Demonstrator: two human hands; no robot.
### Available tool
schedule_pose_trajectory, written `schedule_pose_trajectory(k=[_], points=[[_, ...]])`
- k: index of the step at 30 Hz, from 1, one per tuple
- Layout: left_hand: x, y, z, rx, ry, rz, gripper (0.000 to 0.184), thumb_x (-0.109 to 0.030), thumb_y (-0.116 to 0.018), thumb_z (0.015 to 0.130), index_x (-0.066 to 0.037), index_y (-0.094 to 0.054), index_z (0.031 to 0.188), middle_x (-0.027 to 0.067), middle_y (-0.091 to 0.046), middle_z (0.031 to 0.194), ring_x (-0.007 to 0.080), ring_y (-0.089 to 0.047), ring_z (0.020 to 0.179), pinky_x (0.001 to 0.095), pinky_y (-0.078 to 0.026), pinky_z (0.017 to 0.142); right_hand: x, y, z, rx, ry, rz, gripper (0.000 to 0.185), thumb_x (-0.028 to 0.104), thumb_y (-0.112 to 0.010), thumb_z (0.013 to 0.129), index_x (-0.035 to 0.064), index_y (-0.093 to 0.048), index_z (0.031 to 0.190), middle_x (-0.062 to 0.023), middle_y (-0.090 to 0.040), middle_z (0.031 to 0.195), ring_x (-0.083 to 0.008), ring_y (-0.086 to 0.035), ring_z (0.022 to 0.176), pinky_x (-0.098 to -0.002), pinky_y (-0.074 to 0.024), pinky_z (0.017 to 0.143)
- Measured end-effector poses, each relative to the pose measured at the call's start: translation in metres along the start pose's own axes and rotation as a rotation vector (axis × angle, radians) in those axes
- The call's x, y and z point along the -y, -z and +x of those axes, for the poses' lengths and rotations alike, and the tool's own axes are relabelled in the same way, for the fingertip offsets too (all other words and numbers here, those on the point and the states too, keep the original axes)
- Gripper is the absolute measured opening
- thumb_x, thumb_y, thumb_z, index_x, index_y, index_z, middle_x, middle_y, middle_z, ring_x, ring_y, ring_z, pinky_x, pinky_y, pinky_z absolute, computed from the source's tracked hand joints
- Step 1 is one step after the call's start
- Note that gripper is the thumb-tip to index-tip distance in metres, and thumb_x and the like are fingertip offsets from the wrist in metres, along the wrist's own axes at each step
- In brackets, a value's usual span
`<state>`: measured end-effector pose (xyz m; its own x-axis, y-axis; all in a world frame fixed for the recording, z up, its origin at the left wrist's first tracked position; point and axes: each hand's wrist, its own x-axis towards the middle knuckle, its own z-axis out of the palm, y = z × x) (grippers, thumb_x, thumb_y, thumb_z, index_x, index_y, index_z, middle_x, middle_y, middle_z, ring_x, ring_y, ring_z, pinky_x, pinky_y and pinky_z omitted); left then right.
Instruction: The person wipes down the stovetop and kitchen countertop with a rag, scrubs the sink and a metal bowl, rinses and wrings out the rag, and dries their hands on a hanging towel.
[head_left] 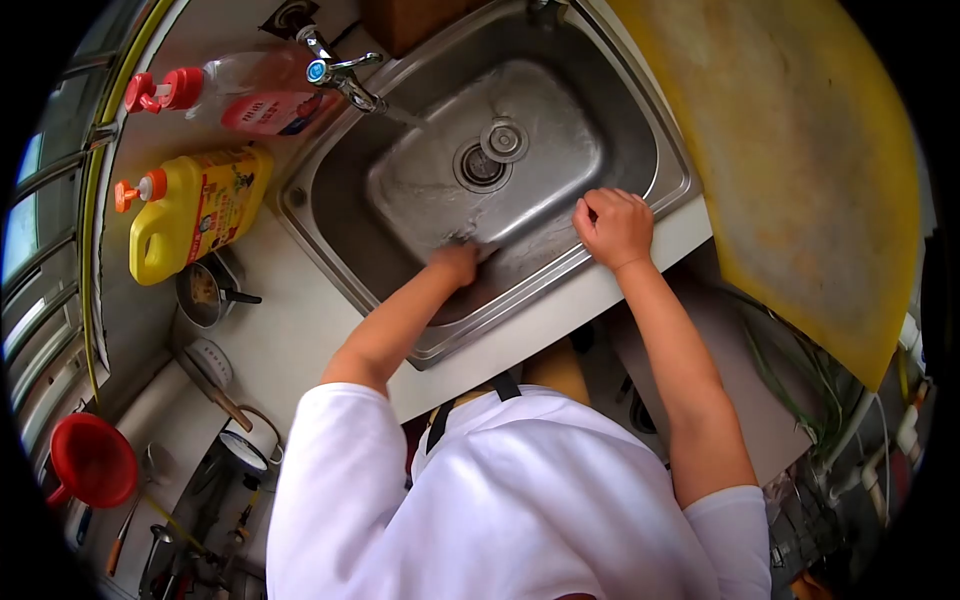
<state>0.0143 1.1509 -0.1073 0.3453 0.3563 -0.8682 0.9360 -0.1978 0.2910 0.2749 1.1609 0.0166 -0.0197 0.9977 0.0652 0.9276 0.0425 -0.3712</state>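
Observation:
My left hand [457, 262] is down inside the steel sink [625, 95], low against its near side. Motion smears its fingers, and whether they hold anything is unclear. Wet streaks and splashes show around it on the sink floor. My right hand [615, 228] rests on the sink's near right rim, loosely curled into a fist, with no object visible in it. Beyond both hands lies the drain [482, 170], with a round metal strainer [505, 139] beside it, partly over its edge. A thin stream runs from the faucet [345, 80] at the back left.
Left of the sink stand a yellow jug [200, 210] and a clear pump bottle [265, 95] with a red top. A small dark pan [203, 292] sits nearby. A red plastic scoop [95, 460] is at far left. A large yellow-edged board [800, 150] borders the right side.

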Motion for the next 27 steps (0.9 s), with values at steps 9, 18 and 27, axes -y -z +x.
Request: schedule_pose_trajectory(k=[9,18,27], points=[[-0.091,0.066,-0.031,0.022,-0.097,-0.698,0.064,-0.052,-0.044,0.087,-0.001,-0.051,0.126,0.0221,-0.057,0.12,0.0343,-0.054,0.112,0.0375,-0.04,0.095,0.002,0.0,0.001,-0.021,-0.003,-0.013,0.018,0.018,-0.06,0.073,0.0104,-0.054,0.058,-0.0042,-0.057,0.061,-0.025,-0.058,0.064,-0.0382,-0.0464,0.062],[0.017,0.069,0.076,-0.444,-0.277,-1.459,0.036,-0.032,-0.057,0.089,-0.004,-0.062,0.111,0.0089,-0.067,0.094,0.0158,-0.06,0.09,0.0313,-0.047,0.077,0.0,0.001,0.002,0.015,-0.007,0.006,0.016,0.017,-0.059,0.074,0.0104,-0.054,0.06,-0.0049,-0.058,0.064,-0.0261,-0.058,0.065,-0.0386,-0.0446,0.06],[0.052,0.063,0.094,-1.453,0.202,-0.048,0.046,-0.021,-0.058,0.084,-0.012,-0.047,0.128,0.015,-0.061,0.097,0.0362,-0.058,0.096,0.0479,-0.047,0.081,0.0,0.0,0.003,-0.02,-0.001,-0.004,0.02,0.017,-0.061,0.073,0.0118,-0.052,0.056,-0.003,-0.055,0.059,-0.0236,-0.057,0.062,-0.0365,-0.045,0.059]])
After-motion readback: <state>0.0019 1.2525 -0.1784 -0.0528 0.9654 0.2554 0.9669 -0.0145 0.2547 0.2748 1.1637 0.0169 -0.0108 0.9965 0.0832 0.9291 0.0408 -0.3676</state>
